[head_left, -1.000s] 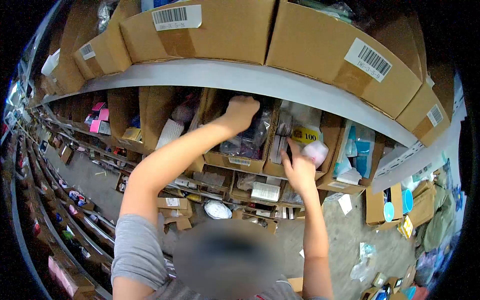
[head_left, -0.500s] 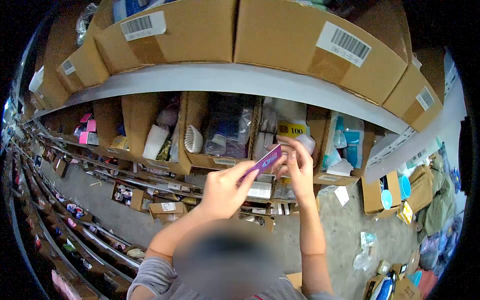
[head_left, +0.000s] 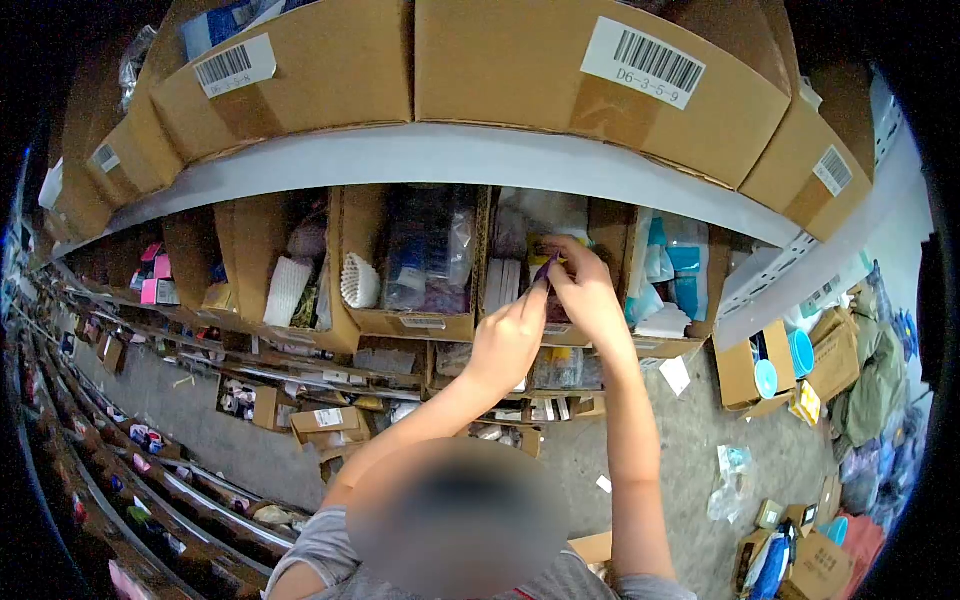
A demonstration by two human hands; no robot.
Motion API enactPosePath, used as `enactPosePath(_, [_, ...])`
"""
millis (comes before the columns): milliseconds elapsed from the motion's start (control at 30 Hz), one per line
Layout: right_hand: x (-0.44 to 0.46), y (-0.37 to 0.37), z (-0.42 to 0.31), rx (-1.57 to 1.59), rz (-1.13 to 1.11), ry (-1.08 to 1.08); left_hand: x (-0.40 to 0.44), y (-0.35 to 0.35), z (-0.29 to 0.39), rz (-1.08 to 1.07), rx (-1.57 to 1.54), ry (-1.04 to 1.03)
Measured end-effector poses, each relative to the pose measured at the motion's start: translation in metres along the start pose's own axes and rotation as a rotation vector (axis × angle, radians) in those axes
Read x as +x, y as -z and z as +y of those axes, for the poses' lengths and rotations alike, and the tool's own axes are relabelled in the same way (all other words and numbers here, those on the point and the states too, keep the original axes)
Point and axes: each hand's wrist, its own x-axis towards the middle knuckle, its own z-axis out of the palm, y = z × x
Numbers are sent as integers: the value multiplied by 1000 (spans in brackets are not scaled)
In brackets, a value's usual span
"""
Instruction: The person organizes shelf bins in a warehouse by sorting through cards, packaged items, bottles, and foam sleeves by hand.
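Note:
A flat purple packet [head_left: 547,267] is held over an open cardboard bin and is mostly covered by fingers. Its lower end is gripped by my left hand [head_left: 508,343], closed with the fingers pointing up toward it. My right hand [head_left: 584,285] is closed round the upper end, fingertips bent over it. Behind the hands, the bin holds a row of thin white boxes [head_left: 503,285] and something yellow, largely hidden by my right hand.
A grey shelf beam [head_left: 440,155] runs above the hands, carrying labelled cardboard boxes [head_left: 590,75]. Beside the bin are one with dark wrapped goods [head_left: 425,265] and another with blue packs [head_left: 686,275]. Cartons [head_left: 752,370] and clear plastic [head_left: 733,480] lie on the floor at right.
Both hands have moved up and closer together, deeper over the bin. The purple packet has turned from showing its broad face to nearly edge-on. The view has shifted slightly.

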Motion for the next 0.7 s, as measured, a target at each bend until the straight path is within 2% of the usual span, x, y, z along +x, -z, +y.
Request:
enactPosePath(67, [12, 1, 3, -180, -157, -6, 4, 1, 8, -50, 63, 47])
enactPosePath(100, [20, 2, 3, -237, -255, -51, 4, -4, 7, -3, 81, -1])
enactPosePath(133, [25, 1, 4, -242, -263, -41, 3, -5, 6, 8, 85, 5])
enactPosePath(200, [33, -5, 5, -408, -334, 15, 3, -2, 4, -145, 161, 13])
enactPosePath(233, [32, -9, -1, -587, -302, 13, 5, -1, 1, -211, 204, 36])
enactPosePath(267, [36, -12, -4, -589, -307, 23, 7, 2, -1, -202, 208, 42])
enactPosePath(333, [43, -20, -6, -715, -333, 26, 14, 9, -4, -396, 301, 56])
enactPosePath(367, [44, -26, 2, -750, -324, 61, 15, 7, -7, -356, 291, 46])
enactPosePath(400, [44, -30, 1, -753, -330, 66, 13, 7, -9, -351, 290, 52])
enactPosePath(467, [41, -38, -1, -615, -298, -145, 12, 7, -14, -419, 271, 33])
enactPosePath(500, [38, -41, 4, -570, -156, -88, 11, 10, -13, -413, 270, 37])
enactPosePath(533, [34, -37, 8, -574, -160, -85, 8, 14, -11, -385, 282, 5])
enactPosePath(600, [28, -27, 8, -492, -276, -43, 5, 23, -8, -360, 294, -22])
enactPosePath(667, [27, -27, 8, -481, -311, -78, 0, 33, -7, -245, 179, -149])
enactPosePath(700, [26, -29, 10, -548, -325, -75, -2, 40, -5, -288, 159, -155])
